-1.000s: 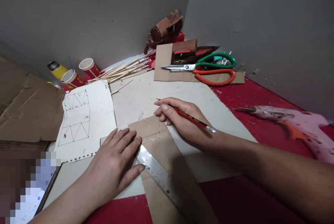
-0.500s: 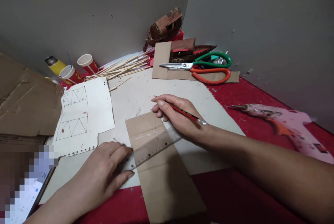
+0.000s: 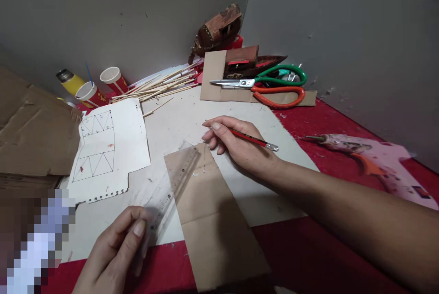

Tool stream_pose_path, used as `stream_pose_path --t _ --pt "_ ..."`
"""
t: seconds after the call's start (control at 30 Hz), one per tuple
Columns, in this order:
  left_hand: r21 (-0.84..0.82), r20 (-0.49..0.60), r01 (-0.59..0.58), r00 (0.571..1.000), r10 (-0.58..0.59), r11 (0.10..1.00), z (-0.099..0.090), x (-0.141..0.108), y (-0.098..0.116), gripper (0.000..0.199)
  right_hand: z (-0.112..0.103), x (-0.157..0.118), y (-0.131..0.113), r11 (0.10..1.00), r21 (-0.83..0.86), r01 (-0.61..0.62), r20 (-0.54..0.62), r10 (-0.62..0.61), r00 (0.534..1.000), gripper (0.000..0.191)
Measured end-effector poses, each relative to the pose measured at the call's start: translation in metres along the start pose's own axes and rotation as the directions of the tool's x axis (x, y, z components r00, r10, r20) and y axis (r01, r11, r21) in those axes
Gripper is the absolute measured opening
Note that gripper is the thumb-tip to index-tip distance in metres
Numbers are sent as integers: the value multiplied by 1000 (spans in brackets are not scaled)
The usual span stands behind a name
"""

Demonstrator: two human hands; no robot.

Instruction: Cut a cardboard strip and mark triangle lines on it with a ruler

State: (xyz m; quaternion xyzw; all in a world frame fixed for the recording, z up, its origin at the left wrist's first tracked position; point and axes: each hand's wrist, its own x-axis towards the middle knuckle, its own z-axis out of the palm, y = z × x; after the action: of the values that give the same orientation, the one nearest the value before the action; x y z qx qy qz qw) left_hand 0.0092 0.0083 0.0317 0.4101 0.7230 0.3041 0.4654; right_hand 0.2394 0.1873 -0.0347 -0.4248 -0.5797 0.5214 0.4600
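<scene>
My left hand (image 3: 120, 243) pinches the near end of a clear plastic ruler (image 3: 171, 191), which slants up and away, its far part over the top left of a cardboard strip (image 3: 212, 221). Faint marks show near the strip's far end. In my right hand (image 3: 236, 141) is a red and black pencil (image 3: 252, 138), held between thumb and fingers with its silver end toward me; the tip is hidden or too fine to make out. That hand hovers by the strip's far right corner. Under the strip lies a pale sheet (image 3: 274, 189).
A paper with truss drawings (image 3: 128, 147) lies at left, beside folded cardboard (image 3: 34, 129). Behind are wooden sticks (image 3: 164, 86), paper cups (image 3: 113, 77) and a yellow bottle (image 3: 70, 81). Scissors (image 3: 267, 86) lie on cardboard. A pink glue gun (image 3: 373, 157) rests at right.
My left hand has drawn back toward me, lifting the ruler's near end and turning it from lying across the cardboard to a steeper slant. My right hand has shifted slightly up and right with the pencil.
</scene>
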Motion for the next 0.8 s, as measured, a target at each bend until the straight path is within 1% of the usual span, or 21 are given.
stream_pose_path --t 0.07,0.2,0.5,0.57,0.63,0.7,0.77,0.8 --pt "-83 -6 40 999 -40 996 2 1 0 34 0 -1 1 1000 1 14 12 -14 1000 31" --pt "-156 27 70 997 -66 985 3 9 -2 33 0 -2 5 1000 17 14 22 -15 1000 31" --pt "-187 166 149 979 -118 971 1 10 -3 36 0 -2 3 1000 11 9 23 -9 1000 26" --pt "-188 198 149 974 -111 971 0 12 -5 34 0 -2 2 1000 7 11 26 -11 1000 25" --pt "-175 226 131 970 -90 976 -1 15 -8 33 0 -2 3 1000 7 16 29 -17 999 24" --pt "-133 251 116 965 -80 984 -3 18 -11 36 0 -1 5 1000 11 22 26 -22 999 24" --pt "-44 247 90 966 -77 995 -6 20 -13 41 0 -1 7 1000 15 25 25 -25 999 25" --pt "21 234 55 970 -58 998 -8 21 -14 42 0 -1 8 999 16 28 25 -29 999 25"
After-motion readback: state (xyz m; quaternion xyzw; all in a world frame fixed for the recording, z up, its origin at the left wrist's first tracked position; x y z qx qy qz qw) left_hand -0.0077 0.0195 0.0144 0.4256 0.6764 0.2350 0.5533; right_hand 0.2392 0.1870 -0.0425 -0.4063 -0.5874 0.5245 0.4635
